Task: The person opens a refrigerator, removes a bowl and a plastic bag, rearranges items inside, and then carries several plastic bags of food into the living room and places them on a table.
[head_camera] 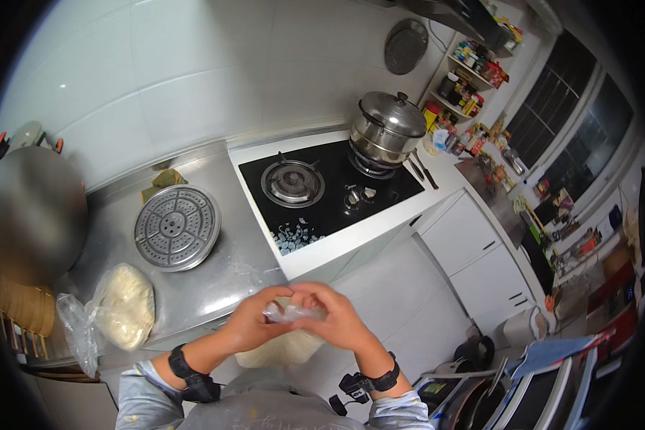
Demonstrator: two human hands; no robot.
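My left hand [260,317] and my right hand [330,314] are close together in front of my body, both gripping the gathered neck of a clear plastic bag [282,349]. The bag hangs below my hands with a pale, cream-coloured mass in it. To the left, on the steel counter, lies a second clear plastic bag [123,306] with a similar pale mass. Behind that bag, a round perforated metal steamer tray [174,228] rests on the counter, beside a green and yellow cloth [164,183].
A lidded steel steamer pot [389,126] stands on the right burner of the gas hob [322,226]; the left burner [293,183] bears no pot. Knives [424,169] lie right of the hob. Bamboo steamers [24,306] and a large round metal pan [32,215] are at far left.
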